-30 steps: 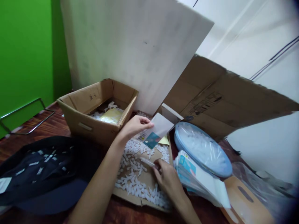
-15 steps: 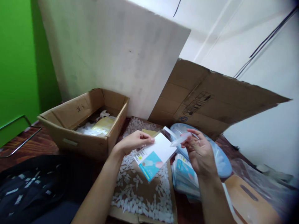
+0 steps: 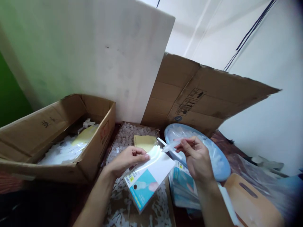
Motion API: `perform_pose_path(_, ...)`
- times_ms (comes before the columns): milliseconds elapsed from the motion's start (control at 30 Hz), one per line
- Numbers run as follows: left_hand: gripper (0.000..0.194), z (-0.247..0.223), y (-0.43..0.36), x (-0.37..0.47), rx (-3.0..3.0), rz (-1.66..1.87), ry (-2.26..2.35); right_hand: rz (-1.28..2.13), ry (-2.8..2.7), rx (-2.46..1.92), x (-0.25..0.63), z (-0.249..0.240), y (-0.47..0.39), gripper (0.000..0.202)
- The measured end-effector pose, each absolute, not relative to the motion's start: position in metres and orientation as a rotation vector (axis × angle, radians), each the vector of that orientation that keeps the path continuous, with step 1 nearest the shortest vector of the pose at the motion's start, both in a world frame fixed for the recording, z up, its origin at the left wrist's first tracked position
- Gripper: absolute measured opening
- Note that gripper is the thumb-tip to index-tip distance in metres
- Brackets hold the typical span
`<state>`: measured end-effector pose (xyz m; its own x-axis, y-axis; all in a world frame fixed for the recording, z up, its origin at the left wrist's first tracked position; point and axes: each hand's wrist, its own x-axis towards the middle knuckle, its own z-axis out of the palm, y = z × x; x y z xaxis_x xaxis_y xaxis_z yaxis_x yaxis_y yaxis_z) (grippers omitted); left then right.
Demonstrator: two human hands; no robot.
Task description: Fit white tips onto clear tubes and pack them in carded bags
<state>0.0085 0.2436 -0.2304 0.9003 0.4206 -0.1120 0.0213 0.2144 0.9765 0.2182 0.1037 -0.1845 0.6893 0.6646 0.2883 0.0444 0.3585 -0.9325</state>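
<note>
My left hand (image 3: 132, 160) pinches the upper left edge of a clear packet with a white and blue printed card (image 3: 149, 179), held tilted over the cardboard sheet. Between the thumb and fingers of my right hand (image 3: 196, 156) is a slim translucent plastic piece (image 3: 170, 146). Its tip is at the packet's upper edge; whether it has passed inside I cannot tell. Beneath my right wrist lies a stack of similar printed packets (image 3: 183, 183). Many small whitish plastic pieces (image 3: 118, 205) are spread over the cardboard sheet (image 3: 171, 201) below my hands.
An open cardboard box (image 3: 87, 167) with white pieces and yellow paper stands left. A blue oval basin (image 3: 228, 167) lined with clear plastic is at the right, near a tan slotted object (image 3: 251, 201). A large cardboard panel (image 3: 213, 85) leans behind; a yellow sheet (image 3: 144, 142) lies on the pieces.
The view has turned to the left and come nearer the box. The translucent piece in my right hand is closer to the packet's upper edge. Both hands keep their hold.
</note>
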Motion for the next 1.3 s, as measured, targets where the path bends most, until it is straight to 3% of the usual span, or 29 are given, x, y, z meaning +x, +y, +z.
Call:
perform_pose_path(233,0.041,-0.235,0.242,0.015,1.222,0.32,0.373,0.159,-0.52,-1.172,0.232,-0.193,0.107,0.042)
perform_pose_path(433,0.044,-0.234,0.242,0.013,1.206,0.293,0.398,0.581,-0.648,-1.226,0.224,-0.186,0.103,0.035)
perform_pose_path(667,0.046,-0.232,0.242,0.013,1.245,0.365,0.349,0.687,-1.013,-1.366,0.205,-0.189,0.1,0.016)
perform_pose_path(967,0.038,-0.218,0.239,0.007,1.332,0.372,0.38,0.721,-1.339,-1.466,0.2,-0.189,0.097,0.018)
perform_pose_path(1300,0.044,-0.221,0.239,0.013,1.272,0.37,0.514,0.713,-1.325,-1.467,0.194,-0.182,0.099,0.07)
